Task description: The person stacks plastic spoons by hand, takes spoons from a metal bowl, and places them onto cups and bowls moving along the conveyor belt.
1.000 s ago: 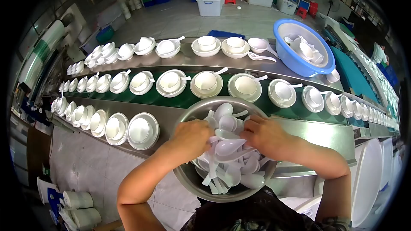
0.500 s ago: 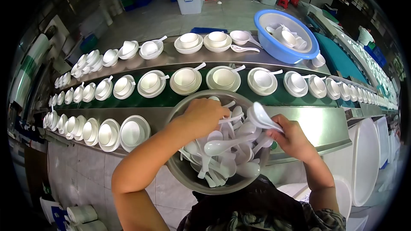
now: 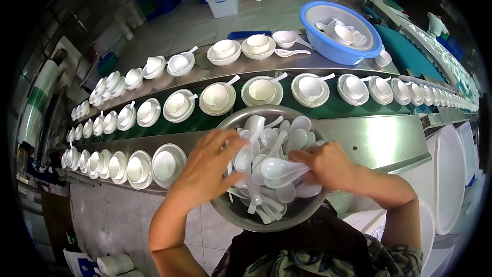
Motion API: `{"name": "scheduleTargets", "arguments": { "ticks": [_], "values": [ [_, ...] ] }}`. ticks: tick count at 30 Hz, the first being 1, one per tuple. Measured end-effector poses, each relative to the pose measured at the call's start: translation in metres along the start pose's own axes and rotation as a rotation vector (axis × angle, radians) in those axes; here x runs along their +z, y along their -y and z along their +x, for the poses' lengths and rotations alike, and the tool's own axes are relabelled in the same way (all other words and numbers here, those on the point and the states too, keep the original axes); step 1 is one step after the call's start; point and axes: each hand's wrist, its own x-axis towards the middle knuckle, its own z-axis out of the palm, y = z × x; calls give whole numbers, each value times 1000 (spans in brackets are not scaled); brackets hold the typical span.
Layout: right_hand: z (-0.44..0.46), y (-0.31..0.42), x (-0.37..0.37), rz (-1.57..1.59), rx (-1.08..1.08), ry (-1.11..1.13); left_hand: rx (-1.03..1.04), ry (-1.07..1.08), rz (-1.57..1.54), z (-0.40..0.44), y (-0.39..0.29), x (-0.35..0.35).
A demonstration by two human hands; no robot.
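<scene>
A steel bowl (image 3: 238,216) full of white soup spoons (image 3: 274,146) stands in front of me. Inside it, my right hand (image 3: 330,165) grips white spoons (image 3: 281,170) by their handles; they look stacked, bowls pointing left. Over the left side of the bowl hovers my left hand (image 3: 211,166), slightly blurred, thumb and fingers apart with nothing visibly held. Beyond the bowl, cups sit in bowls on saucers along a green conveyor belt (image 3: 202,122), many with a spoon beside the cup (image 3: 261,90).
A blue basin (image 3: 335,56) holding cups and spoons stands on the far steel ledge (image 3: 205,72), beside more cup sets. Stacked sets (image 3: 166,164) line the near ledge at left. Large white tubs (image 3: 446,179) are at right. White and grey bins (image 3: 224,1) stand on the floor behind.
My right hand has moved from the bowl's right rim down into the spoons, bringing its spoons along. My left hand has drawn back leftward and its fingers have spread.
</scene>
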Motion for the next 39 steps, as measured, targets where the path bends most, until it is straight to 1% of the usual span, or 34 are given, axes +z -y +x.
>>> {"name": "scheduleTargets", "arguments": {
  "ticks": [1, 2, 3, 4, 5, 7, 8, 9, 10, 11, 13, 14, 15, 17, 18, 20, 21, 23, 25, 26, 27, 29, 30, 32, 33, 35, 36, 37, 39],
  "values": [
    [3, -5, 1, -8, 13, -3, 159, 131, -75, -7, -3, -4],
    [7, -10, 1, 32, 29, -88, 319, 266, -150, -12, -4, -4],
    [10, -15, 2, 73, 44, -172, 334, 270, -155, -12, -6, 2],
    [13, -21, 5, 128, -7, -275, 391, 317, -78, -11, -11, 12],
    [12, -21, 5, 124, 0, -272, 445, 360, 0, -9, -14, 22],
    [12, -20, 1, 115, 54, -287, 456, 380, -43, 0, -13, 36],
    [9, -19, -1, 112, 52, -286, 544, 411, 25, 4, -14, 43],
    [2, -18, -1, 173, 103, -344, 631, 442, 95, 7, -16, 47],
    [-4, -18, -1, 236, 155, -404, 704, 330, 107, 7, -20, 49],
    [-8, -19, 1, 235, 158, -407, 708, 332, 108, 6, -23, 57],
    [-15, -20, 9, 420, 294, -440, 783, 132, 249, 0, -27, 80],
    [-15, -20, 12, 479, 267, -499, 818, 28, 299, 2, -29, 84],
    [-16, -20, 14, 474, 265, -497, 817, 22, 298, 4, -31, 85],
    [-17, -21, 17, 514, 331, -519, 654, 151, 20, 8, -34, 82],
    [-18, -23, 19, 515, 327, -528, 658, 151, 29, 11, -33, 82],
    [-22, -27, 21, 552, 314, -514, 574, 85, -304, 20, -31, 77],
    [-22, -27, 22, 556, 320, -527, 582, 96, -298, 23, -30, 71],
    [-23, -27, 21, 565, 267, -561, 184, 81, -487, 32, -31, 54],
    [-24, -28, 20, 607, 289, -544, -31, 24, -632, 46, -30, 43],
    [-23, -29, 20, 649, 308, -527, 3, -62, -572, 54, -26, 39],
    [-24, -29, 19, 652, 304, -528, -31, -110, -513, 63, -21, 39],
    [-26, -31, 16, 692, 361, -485, -165, -120, -584, 83, -9, 45],
    [-26, -31, 13, 693, 362, -486, -164, -118, -583, 89, -6, 46],
    [-31, -32, 4, 594, 322, -462, -170, -73, -113, 95, -2, 48],
    [-34, -34, 1, 591, 331, -461, -165, -67, -119, 93, -1, 49],
    [-41, -40, -8, 456, 298, -410, -59, -248, -10, 82, 0, 48],
    [-44, -42, -16, 451, 300, -417, 32, -310, 152, 74, -10, 38],
    [-49, -43, -23, 455, 335, -407, 46, -309, 154, 67, -19, 33],
    [-55, -43, -32, 460, 386, -408, 394, -255, 102, 57, -37, 31]
  ]
}}
